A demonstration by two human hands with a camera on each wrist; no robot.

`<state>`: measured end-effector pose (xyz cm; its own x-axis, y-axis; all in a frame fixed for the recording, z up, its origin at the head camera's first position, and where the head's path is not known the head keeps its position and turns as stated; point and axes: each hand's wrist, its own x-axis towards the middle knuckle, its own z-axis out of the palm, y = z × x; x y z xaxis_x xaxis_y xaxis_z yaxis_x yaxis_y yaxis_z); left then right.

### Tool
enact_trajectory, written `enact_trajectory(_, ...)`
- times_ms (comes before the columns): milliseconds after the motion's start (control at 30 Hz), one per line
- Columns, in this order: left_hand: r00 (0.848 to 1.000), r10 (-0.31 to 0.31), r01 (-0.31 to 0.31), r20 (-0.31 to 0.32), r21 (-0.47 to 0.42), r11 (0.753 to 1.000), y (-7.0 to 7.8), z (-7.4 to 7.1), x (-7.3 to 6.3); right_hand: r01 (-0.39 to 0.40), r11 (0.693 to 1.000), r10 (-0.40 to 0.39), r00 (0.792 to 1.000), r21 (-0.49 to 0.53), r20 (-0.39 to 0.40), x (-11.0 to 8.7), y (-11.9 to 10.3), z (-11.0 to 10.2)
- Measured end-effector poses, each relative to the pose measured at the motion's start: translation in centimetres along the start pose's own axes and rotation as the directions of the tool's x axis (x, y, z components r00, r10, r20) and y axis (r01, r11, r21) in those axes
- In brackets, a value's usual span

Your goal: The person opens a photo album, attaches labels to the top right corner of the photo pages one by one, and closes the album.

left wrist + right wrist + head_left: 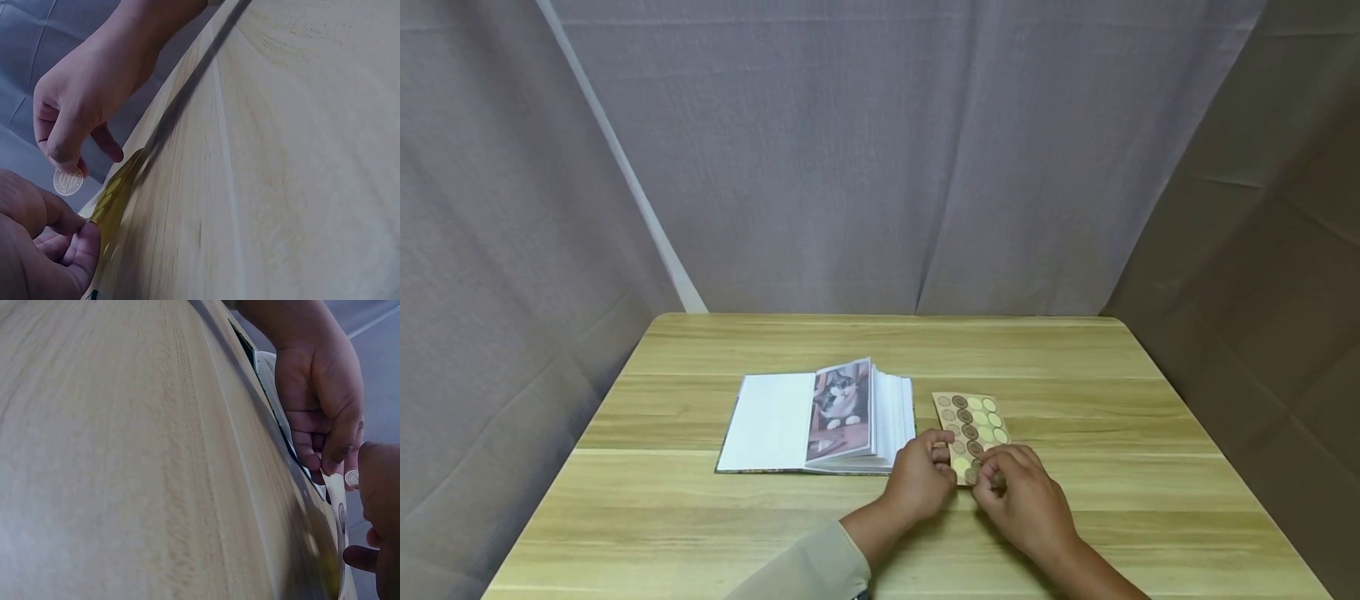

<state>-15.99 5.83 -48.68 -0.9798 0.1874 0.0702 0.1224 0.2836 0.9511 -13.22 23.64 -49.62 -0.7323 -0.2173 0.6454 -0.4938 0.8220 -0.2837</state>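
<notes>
A sheet of round stickers, brown and pale yellow in rows, lies in front of me in the head view. My left hand grips its near left edge between thumb and fingers. Over the near right corner, my right hand pinches one round sticker with printed lettering, which the left wrist view shows raised off the sheet. The right wrist view has this sticker beside the left fingers, and the sheet is seen nearly edge-on there, bent upward.
Left of the sheet, an open photo album shows a blank white inside cover and a cat photo, its remaining pages fanned. Both rest on a wooden table. Grey curtains hang behind and along the sides.
</notes>
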Motion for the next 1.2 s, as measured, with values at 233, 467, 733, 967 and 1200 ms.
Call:
enact_trajectory(233,0.999,0.027,-0.023,-0.026,0.144,0.989,0.1,-0.3,-0.1,-0.009,1.0,0.009,1.0,-0.02,0.015,0.1,0.0,-0.2)
enact_trajectory(467,0.998,0.055,-0.05,-0.012,0.283,0.958,0.7,-0.5,-0.5,0.0,1.0,0.0,1.0,-0.024,0.011,0.2,0.0,0.0)
enact_trajectory(733,0.999,0.041,-0.039,0.001,0.345,0.938,1.1,-0.7,-0.7,0.008,0.999,-0.008,1.0,-0.034,0.011,0.5,0.2,0.1)
enact_trajectory(967,0.999,0.019,-0.031,0.039,0.358,0.933,1.6,-1.2,-1.2,-0.005,1.0,0.005,1.0,-0.015,0.002,1.0,0.5,-0.1)
enact_trajectory(1200,0.989,0.089,-0.129,0.122,0.38,0.916,2.3,-2.6,-2.3,-0.058,0.998,0.055,0.995,0.032,0.087,2.2,0.6,-0.4)
